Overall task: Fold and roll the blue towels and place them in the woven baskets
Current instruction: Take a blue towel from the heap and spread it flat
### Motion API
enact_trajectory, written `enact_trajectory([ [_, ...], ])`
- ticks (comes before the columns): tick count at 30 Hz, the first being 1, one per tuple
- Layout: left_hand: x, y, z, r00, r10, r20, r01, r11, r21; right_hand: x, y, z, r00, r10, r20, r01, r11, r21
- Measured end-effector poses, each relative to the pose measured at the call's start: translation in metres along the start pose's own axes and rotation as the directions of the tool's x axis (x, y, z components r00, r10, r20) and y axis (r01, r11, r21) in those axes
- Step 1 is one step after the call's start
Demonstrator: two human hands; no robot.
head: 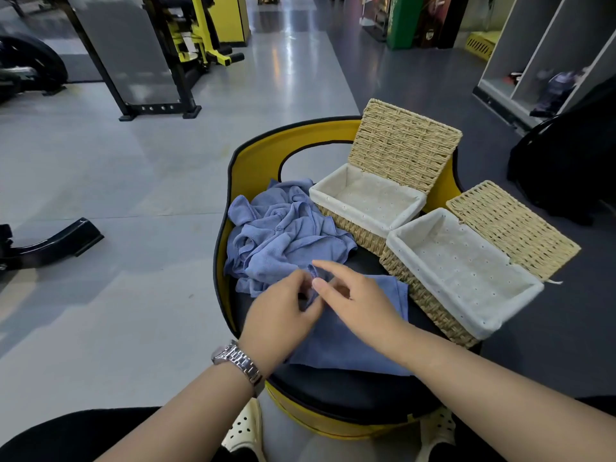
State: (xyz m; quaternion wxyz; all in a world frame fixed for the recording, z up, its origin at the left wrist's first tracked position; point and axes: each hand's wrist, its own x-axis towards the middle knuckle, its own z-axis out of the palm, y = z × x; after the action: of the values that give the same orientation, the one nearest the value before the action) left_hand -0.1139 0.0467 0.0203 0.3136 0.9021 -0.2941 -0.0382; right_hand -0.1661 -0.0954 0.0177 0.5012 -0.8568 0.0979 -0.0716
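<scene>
Towel (350,341), blue, flat on counter (350,395) beneath both hands; left hand (280,315) and right hand (360,301) pinch its raised far corner. Towel heap (283,235) beyond left hand; woven baskets (366,198) beyond right hand, open.

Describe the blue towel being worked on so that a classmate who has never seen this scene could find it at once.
Start at the yellow-rimmed black seat holding two open woven baskets. At its near edge, under both hands, lies the flat blue towel, its far corner pinched. Unlike the crumpled blue pile behind, it is spread smooth.
</scene>
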Motion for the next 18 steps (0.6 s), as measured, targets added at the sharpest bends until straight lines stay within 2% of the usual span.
enact_trajectory([
  [2, -0.005, 0.008, 0.003, 0.996, 0.032, 0.083, -0.013, 0.974, -0.227, -0.001, 0.007, -0.006, 0.994, 0.108, -0.014, -0.106, 0.987, 0.118],
  [3, -0.007, 0.009, 0.004, 0.990, 0.061, 0.125, -0.023, 0.958, -0.285, 0.000, 0.011, -0.008, 0.986, 0.168, -0.018, -0.162, 0.971, 0.176],
  [5, -0.007, 0.010, 0.007, 0.980, 0.083, 0.180, -0.022, 0.948, -0.316, -0.001, 0.016, -0.014, 0.967, 0.250, -0.039, -0.237, 0.948, 0.212],
  [7, -0.005, 0.009, 0.013, 0.977, 0.096, 0.190, -0.031, 0.947, -0.319, -0.002, 0.022, -0.025, 0.960, 0.258, -0.108, -0.243, 0.960, 0.137],
  [9, 0.000, 0.006, 0.018, 0.976, 0.110, 0.186, -0.063, 0.968, -0.244, -0.003, 0.025, -0.041, 0.956, 0.228, -0.185, -0.224, 0.974, 0.044],
  [11, 0.006, -0.002, 0.025, 0.970, 0.150, 0.189, -0.141, 0.988, -0.058, -0.002, 0.033, -0.058, 0.951, 0.191, -0.244, -0.226, 0.966, -0.125],
  [14, 0.012, -0.012, 0.040, 0.919, 0.269, 0.289, -0.321, 0.935, 0.148, 0.002, 0.055, -0.073, 0.948, 0.169, -0.269, -0.255, 0.910, -0.328],
  [16, 0.009, -0.016, 0.054, 0.877, 0.310, 0.367, -0.405, 0.889, 0.214, 0.007, 0.072, -0.073, 0.946, 0.190, -0.264, -0.288, 0.866, -0.408],
  [18, 0.005, -0.021, 0.067, 0.855, 0.291, 0.429, -0.420, 0.873, 0.246, 0.011, 0.087, -0.068, 0.976, 0.148, -0.160, -0.217, 0.743, -0.633],
])
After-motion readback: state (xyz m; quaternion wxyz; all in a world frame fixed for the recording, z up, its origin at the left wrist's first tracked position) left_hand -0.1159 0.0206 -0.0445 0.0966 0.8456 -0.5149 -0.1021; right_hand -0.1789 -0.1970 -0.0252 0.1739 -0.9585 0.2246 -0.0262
